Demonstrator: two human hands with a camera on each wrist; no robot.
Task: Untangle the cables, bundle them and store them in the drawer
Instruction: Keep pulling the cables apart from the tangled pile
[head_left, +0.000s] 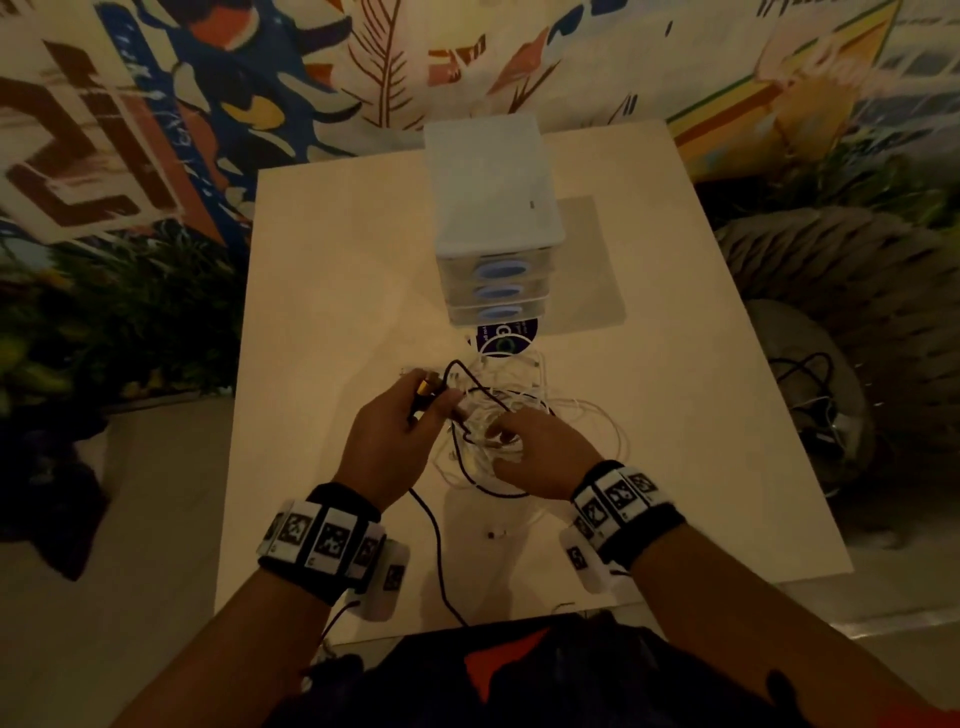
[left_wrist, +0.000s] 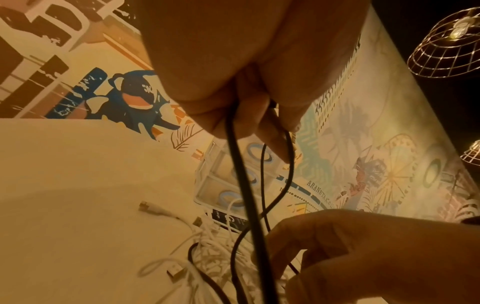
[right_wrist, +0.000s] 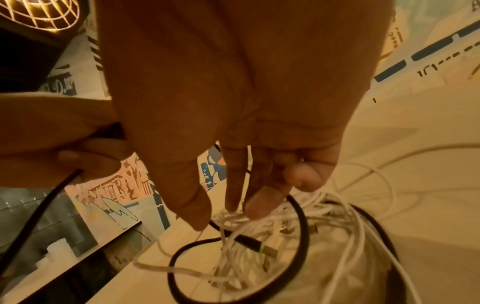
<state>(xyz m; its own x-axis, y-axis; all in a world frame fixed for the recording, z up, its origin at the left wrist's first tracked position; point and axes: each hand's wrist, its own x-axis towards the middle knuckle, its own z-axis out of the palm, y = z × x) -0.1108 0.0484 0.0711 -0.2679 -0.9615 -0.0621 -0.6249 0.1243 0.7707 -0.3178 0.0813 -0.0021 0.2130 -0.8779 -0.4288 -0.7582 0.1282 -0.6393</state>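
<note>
A tangle of white cables (head_left: 511, 415) and a black cable (head_left: 439, 545) lies mid-table in front of the white drawer unit (head_left: 493, 208), whose drawers are closed. My left hand (head_left: 431, 402) grips the black cable near its gold-tipped plug (head_left: 426, 387). In the left wrist view that hand (left_wrist: 259, 115) holds the cable (left_wrist: 246, 195) hanging down toward the pile (left_wrist: 207, 242). My right hand (head_left: 498, 431) is over the tangle. In the right wrist view its thumb and fingertips (right_wrist: 223, 216) pinch white strands (right_wrist: 233, 220) beside a black loop (right_wrist: 303, 226) and a loose USB plug (right_wrist: 257, 245).
The black cable trails off the front edge of the pale table (head_left: 337, 260). A dark round label (head_left: 506, 338) lies before the drawers, and a small dark bit (head_left: 493, 534) sits near me. Plants (head_left: 104, 322) stand left, a woven seat (head_left: 841, 270) right, a mural behind.
</note>
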